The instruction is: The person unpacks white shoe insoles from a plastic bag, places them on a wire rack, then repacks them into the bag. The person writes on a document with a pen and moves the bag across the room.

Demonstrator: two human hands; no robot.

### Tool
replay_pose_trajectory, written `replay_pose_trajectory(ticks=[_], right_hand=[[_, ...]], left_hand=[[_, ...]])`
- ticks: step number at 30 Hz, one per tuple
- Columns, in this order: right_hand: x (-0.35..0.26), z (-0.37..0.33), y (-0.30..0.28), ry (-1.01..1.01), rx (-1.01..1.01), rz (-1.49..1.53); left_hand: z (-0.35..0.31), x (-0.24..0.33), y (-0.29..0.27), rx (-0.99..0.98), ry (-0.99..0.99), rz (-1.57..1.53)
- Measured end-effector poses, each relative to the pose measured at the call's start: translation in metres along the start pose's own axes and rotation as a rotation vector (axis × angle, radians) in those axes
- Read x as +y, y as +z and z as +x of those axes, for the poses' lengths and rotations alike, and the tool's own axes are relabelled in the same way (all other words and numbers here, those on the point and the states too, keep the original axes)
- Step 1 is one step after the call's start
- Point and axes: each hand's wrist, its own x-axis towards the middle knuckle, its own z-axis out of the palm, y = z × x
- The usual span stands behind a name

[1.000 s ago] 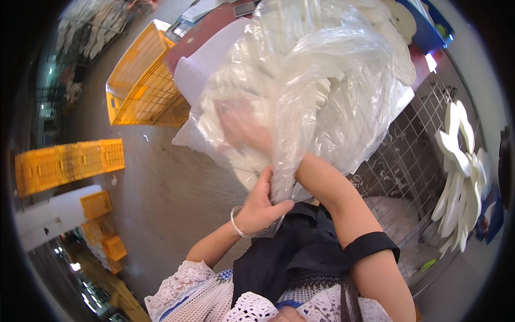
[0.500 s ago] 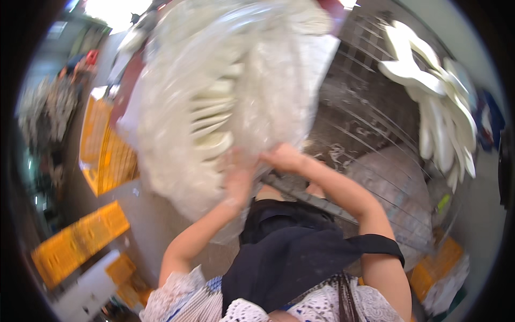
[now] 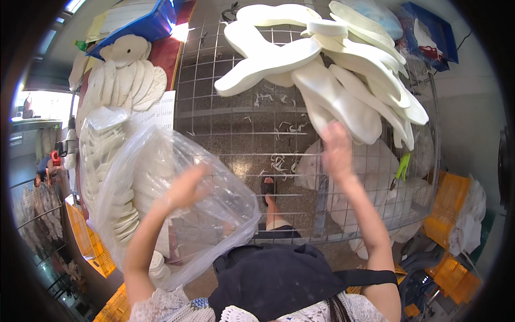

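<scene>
My left hand point(image 3: 188, 185), a little blurred with fingers apart, is over the clear plastic bag point(image 3: 230, 201) and holds nothing I can see. The bag lies puffed out over the left side. Inside and beneath it, thin white sole-shaped pieces point(image 3: 126, 214) stand in rows. My right hand point(image 3: 338, 153), smeared by motion, reaches to the lower end of a smooth white curved piece point(image 3: 343, 102). Whether its fingers grip that piece cannot be made out. Several more such curved pieces point(image 3: 273, 61) lie heaped on the wire grid point(image 3: 230, 155).
At the far left are a blue bin point(image 3: 145, 27) and loose off-white sole-shaped pieces point(image 3: 131, 80). A yellow-green handled tool point(image 3: 402, 166) lies near the grid's right edge. Orange crates point(image 3: 448, 209) stand at right. Another blue bin point(image 3: 432, 35) is at the far right.
The filled bag, held in both hands before, now rests at the left, let go. My hands have moved apart, the right one to the white pieces. The view has turned right.
</scene>
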Motion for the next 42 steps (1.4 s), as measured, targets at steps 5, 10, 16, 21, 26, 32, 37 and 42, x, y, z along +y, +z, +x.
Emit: replay_pose_trajectory(ticks=[5, 10, 16, 21, 26, 32, 37, 42], right_hand=[[0.132, 0.034, -0.045, 0.065, -0.374, -0.004], [0.135, 0.049, -0.117, 0.226, -0.32, 0.126], [0.097, 0.049, -0.14, 0.316, -0.11, 0.451], [0.062, 0.094, -0.076, 0.131, -0.186, 0.839], [0.025, 0.168, 0.065, 0.038, 0.04, 0.499], [-0.003, 0.266, 0.119, 0.151, -0.501, -0.119], [0.031, 0.238, 0.029, -0.105, 0.118, 0.256], [0.105, 0.173, -0.067, 0.613, 0.065, -0.555]], left_hand=[[0.266, 0.01, -0.099, 0.734, 0.043, 0.116], [0.319, 0.013, -0.064, 0.178, -0.218, 0.123], [0.176, 0.054, 0.087, 0.492, -0.504, -1.039], [0.059, 0.017, 0.122, 0.478, -0.549, -1.77], [0.021, 0.037, 0.132, 0.223, -0.608, -1.726], [0.073, 0.149, 0.144, 0.336, -0.465, -0.771], [0.1, 0.188, 0.138, 0.308, -0.361, -0.274], [0.117, 0.107, 0.127, 0.186, -0.538, -1.013]])
